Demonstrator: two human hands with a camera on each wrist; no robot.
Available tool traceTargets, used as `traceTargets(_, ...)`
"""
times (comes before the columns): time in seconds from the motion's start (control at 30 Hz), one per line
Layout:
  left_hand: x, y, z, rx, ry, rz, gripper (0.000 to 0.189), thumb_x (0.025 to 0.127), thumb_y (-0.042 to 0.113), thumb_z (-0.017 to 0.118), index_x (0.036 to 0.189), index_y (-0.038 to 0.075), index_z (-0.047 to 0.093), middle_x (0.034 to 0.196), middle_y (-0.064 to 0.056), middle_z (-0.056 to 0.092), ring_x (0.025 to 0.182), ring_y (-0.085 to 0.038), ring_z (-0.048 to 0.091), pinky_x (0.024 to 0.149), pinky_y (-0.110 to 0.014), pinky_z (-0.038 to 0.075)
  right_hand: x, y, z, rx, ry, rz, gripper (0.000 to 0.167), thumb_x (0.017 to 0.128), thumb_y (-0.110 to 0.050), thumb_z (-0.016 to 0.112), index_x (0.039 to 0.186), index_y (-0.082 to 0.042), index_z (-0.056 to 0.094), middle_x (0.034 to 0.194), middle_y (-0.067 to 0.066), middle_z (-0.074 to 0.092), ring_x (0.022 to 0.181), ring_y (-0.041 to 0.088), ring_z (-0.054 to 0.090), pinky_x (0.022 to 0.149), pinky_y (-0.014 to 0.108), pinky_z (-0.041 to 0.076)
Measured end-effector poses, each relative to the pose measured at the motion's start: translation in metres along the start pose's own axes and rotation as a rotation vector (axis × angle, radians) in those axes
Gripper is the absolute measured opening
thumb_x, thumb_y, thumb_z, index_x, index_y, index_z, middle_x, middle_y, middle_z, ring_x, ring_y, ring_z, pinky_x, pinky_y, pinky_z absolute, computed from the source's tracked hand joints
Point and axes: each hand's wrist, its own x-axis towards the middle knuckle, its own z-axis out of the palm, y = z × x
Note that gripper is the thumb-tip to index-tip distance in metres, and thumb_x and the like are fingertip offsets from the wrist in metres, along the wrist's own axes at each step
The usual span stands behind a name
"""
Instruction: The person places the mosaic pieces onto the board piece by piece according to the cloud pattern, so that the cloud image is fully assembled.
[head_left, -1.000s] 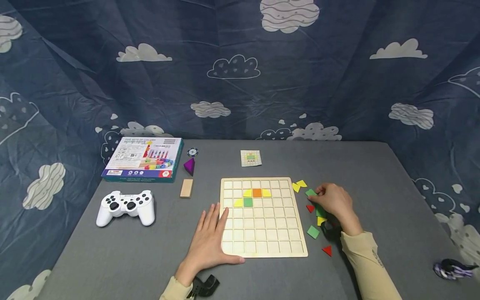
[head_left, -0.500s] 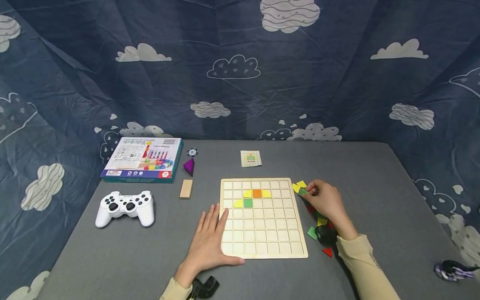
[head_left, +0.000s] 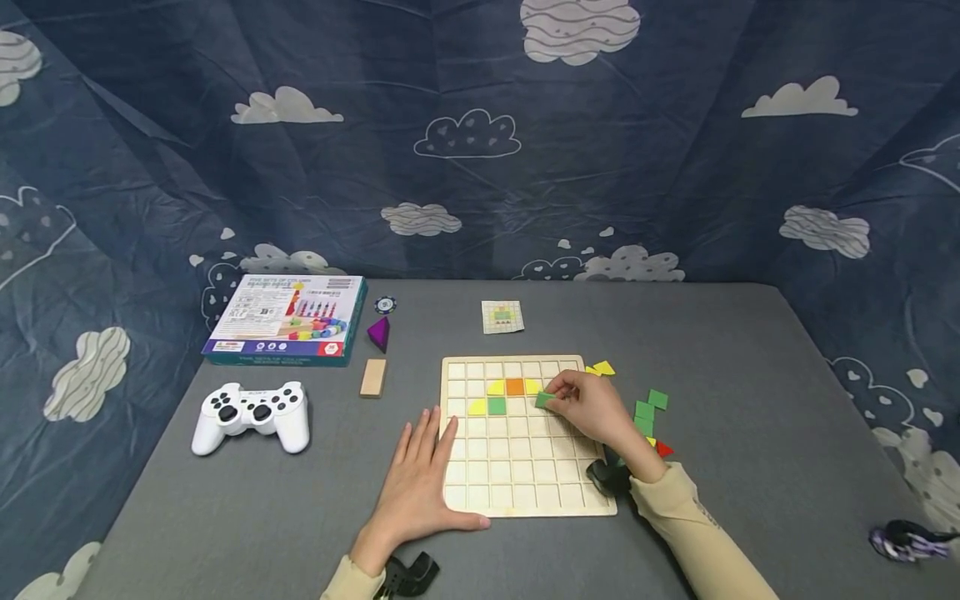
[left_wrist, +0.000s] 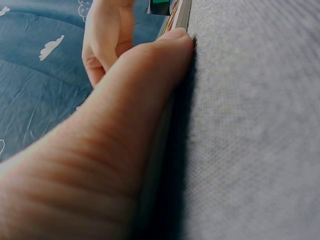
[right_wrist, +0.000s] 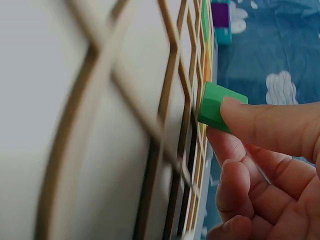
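My right hand (head_left: pixel 592 406) pinches a green square tile (right_wrist: pixel 215 106) between thumb and fingertips, close over the upper right part of the wooden grid board (head_left: pixel 531 496). My left hand (head_left: pixel 420 479) lies with straight, spread fingers along the board's left edge, its thumb at the near left corner. In the grid sit an orange tile (head_left: pixel 514 387), a green tile (head_left: pixel 497 406) and several yellow tiles (head_left: pixel 477 407). The left wrist view shows mostly the left thumb (left_wrist: pixel 145 75) against the board's side.
Right of the board lie loose green tiles (head_left: pixel 644 417), yellow pieces (head_left: pixel 604 367) and a red triangle (head_left: pixel 664 449). A pattern card (head_left: pixel 502 317) lies behind it. To the left are a wooden block (head_left: pixel 372 377), a purple piece (head_left: pixel 379 333), a poker chip (head_left: pixel 385 305), a box (head_left: pixel 285 317) and a game controller (head_left: pixel 252 417).
My right hand has picked up a green tile from the loose pieces and carried it left over the board. My left hand has stayed in place.
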Motion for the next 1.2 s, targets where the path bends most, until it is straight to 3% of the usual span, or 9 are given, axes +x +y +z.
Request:
traceTargets(0.2,0.0,0.0,0.001,0.006,0.022,0.008,0.131,0.056,0.087,0.059,0.151,0.005,0.021,0.156,-0.019,0.01,0.143,-0.031,0.005,0.112,-0.048,0.006,0.006,-0.015,0.013,-0.004,-0.042,-0.028,0.006,0.08,-0.008,0.075,0.083,-0.01,0.071,0.07,-0.007,0.06,0.059,0.01,0.05,0.056,0.029,0.042)
traceTargets(0.43,0.001,0.001,0.003,-0.004,-0.015,-0.007,0.132,0.056,0.086,0.06,0.152,0.007,0.018,0.156,-0.018,0.008,0.143,-0.028,0.001,0.113,-0.044,0.002,0.009,-0.026,0.02,-0.055,-0.068,-0.031,0.005,0.08,-0.008,0.076,0.084,-0.01,0.073,0.074,-0.006,0.065,0.066,0.01,0.057,0.063,0.032,0.046)
traceTargets(0.6,0.001,0.0,0.003,0.001,0.011,0.01,0.132,0.056,0.086,0.061,0.151,0.005,0.02,0.156,-0.019,0.009,0.143,-0.03,0.003,0.113,-0.047,0.004,0.013,-0.029,0.023,-0.105,-0.034,-0.038,0.004,0.078,-0.01,0.078,0.08,-0.01,0.075,0.079,-0.003,0.067,0.073,0.015,0.06,0.067,0.035,0.047)
traceTargets(0.83,0.002,-0.002,0.0,-0.003,-0.002,0.001,0.132,0.056,0.084,0.062,0.152,0.006,0.017,0.156,-0.018,0.007,0.143,-0.028,0.0,0.113,-0.045,0.0,0.019,-0.031,0.022,-0.142,-0.027,-0.064,0.006,0.077,-0.009,0.078,0.074,-0.011,0.073,0.074,-0.003,0.065,0.066,0.013,0.058,0.06,0.034,0.046)
traceTargets(0.97,0.003,-0.002,-0.002,0.005,-0.004,-0.002,0.131,0.057,0.083,0.063,0.152,0.006,0.017,0.156,-0.018,0.009,0.143,-0.029,0.001,0.113,-0.046,0.002,0.019,-0.028,0.018,-0.124,-0.098,-0.06,0.004,0.078,-0.008,0.076,0.081,-0.01,0.075,0.077,-0.003,0.064,0.068,0.012,0.057,0.063,0.033,0.046)
traceTargets(1.07,0.003,-0.002,-0.002,0.011,-0.007,-0.002,0.131,0.057,0.083,0.063,0.152,0.006,0.018,0.156,-0.018,0.009,0.143,-0.028,0.001,0.113,-0.046,0.002,0.015,-0.022,0.012,-0.1,-0.157,-0.077,0.011,0.081,-0.008,0.075,0.092,-0.009,0.075,0.083,-0.002,0.065,0.073,0.012,0.057,0.067,0.033,0.047)
traceTargets(1.2,0.001,0.0,-0.002,-0.007,-0.025,-0.005,0.131,0.057,0.082,0.064,0.152,0.006,0.017,0.156,-0.017,0.007,0.143,-0.028,-0.001,0.113,-0.044,0.0,0.003,-0.012,0.0,-0.079,-0.166,-0.107,0.016,0.083,-0.012,0.073,0.099,-0.008,0.074,0.089,-0.001,0.065,0.075,0.012,0.055,0.066,0.032,0.046)
